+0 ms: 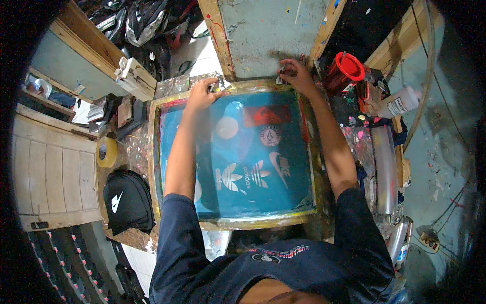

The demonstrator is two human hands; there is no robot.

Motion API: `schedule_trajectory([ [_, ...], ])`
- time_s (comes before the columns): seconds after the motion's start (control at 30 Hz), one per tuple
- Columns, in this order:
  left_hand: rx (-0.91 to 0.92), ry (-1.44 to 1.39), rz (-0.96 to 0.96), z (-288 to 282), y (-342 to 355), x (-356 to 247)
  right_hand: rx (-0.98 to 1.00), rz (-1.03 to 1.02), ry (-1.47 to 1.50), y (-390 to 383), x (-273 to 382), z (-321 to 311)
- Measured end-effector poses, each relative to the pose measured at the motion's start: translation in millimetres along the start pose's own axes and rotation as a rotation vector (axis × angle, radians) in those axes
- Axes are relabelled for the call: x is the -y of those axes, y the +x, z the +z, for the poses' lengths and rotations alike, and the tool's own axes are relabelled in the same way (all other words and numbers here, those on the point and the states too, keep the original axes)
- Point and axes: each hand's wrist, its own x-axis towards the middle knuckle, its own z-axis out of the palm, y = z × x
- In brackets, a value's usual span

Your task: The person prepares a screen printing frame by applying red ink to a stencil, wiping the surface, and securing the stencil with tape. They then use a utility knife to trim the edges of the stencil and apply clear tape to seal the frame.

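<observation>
Both hands reach to the far edge of a square wooden screen-printing frame (pixel 234 223) with blue-green mesh bearing pale logo shapes, which lies flat on a paint-spattered work table (pixel 132 152) directly under the forearms.

The left hand (pixel 202 95) rests at the frame's far left corner, its fingers curled down around a small silvery metal clamp piece (pixel 220 83) there; how tightly they close on it cannot be told. The right hand (pixel 296 72) sits at the far right corner, fingertips pinched together on another small pale metal fitting (pixel 280 77) at the frame's edge. The two hands are well apart, with the frame's far bar running between them.

Just to the right of the right hand stands a red plastic cup-shaped container (pixel 347 68), and further right lies a white plastic squeeze bottle (pixel 400 103) on its side. To the left of the left forearm, a roll of yellow tape (pixel 106 152) sits on the table, and nearer the person's left elbow lies a black fabric cap (pixel 127 200) with a white mark. Beyond the hands, a larger wooden-framed grey screen (pixel 271 35) extends away from the person
</observation>
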Motion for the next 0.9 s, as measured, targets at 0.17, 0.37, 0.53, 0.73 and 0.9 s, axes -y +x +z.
schedule_trajectory([
  [0.17,0.026,0.006,-0.037,-1,3,-13,-0.001,-0.086,-0.004,-1,-6,-5],
  [0.37,-0.010,-0.007,-0.036,1,1,5,0.065,-0.015,0.018,-2,3,-2],
  [0.53,-0.018,0.018,-0.012,1,1,-7,0.041,-0.020,0.019,-2,-8,-8],
  [0.73,-0.040,0.058,-0.013,1,-1,3,-0.001,-0.030,-0.120,3,-8,0],
  [0.9,0.003,0.033,-0.055,3,5,0,-0.032,0.074,-0.131,1,-9,0],
])
